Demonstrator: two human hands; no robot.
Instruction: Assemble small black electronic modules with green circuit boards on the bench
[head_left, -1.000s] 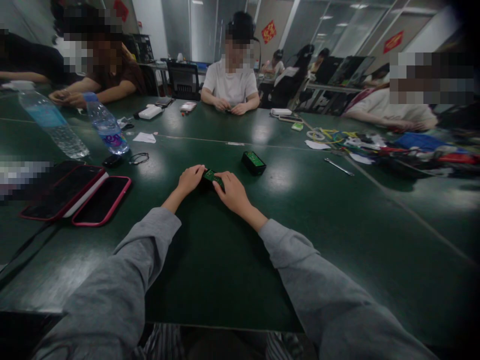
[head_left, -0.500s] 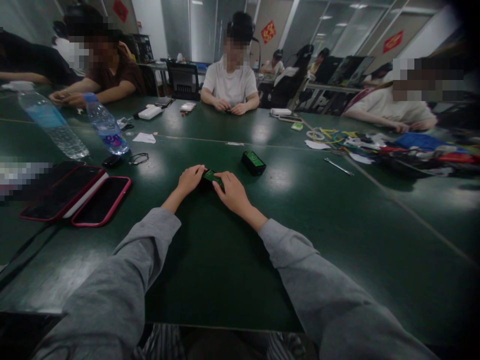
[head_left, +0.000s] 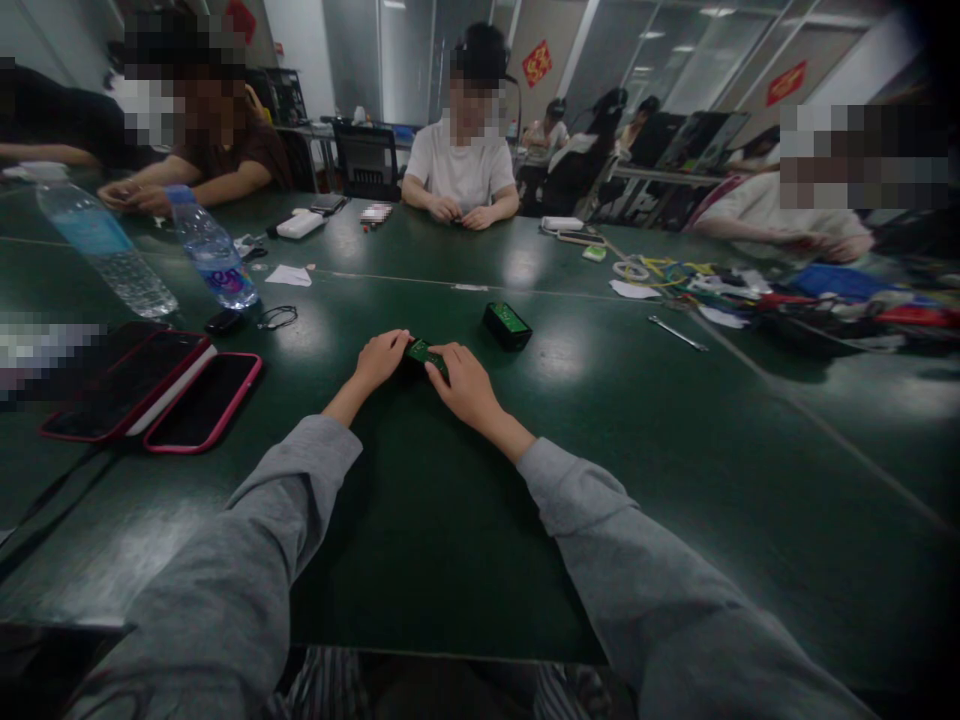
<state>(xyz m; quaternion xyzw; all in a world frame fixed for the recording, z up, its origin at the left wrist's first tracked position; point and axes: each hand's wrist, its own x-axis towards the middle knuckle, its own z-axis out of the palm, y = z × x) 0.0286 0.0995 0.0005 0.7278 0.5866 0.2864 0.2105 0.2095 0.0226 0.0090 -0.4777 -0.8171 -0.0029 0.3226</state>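
Note:
A small dark piece with a green circuit board face (head_left: pixel 422 352) is held between my two hands, low over the green table (head_left: pixel 442 520). My left hand (head_left: pixel 381 360) grips its left end with the fingers closed. At its right end, my right hand (head_left: pixel 463 382) is closed on it, fingers lying along the edge. Behind and to the right of my hands, a black box with a green board in its top (head_left: pixel 508 326) rests on the table. The underside of the held piece is hidden.
Left of my arms lie a red-edged phone (head_left: pixel 204 402) and a dark folding case (head_left: pixel 127 385), with two water bottles (head_left: pixel 214 250) beyond. A wrench (head_left: pixel 677 333) and a pile of cables (head_left: pixel 825 300) are on the right. Several people sit around.

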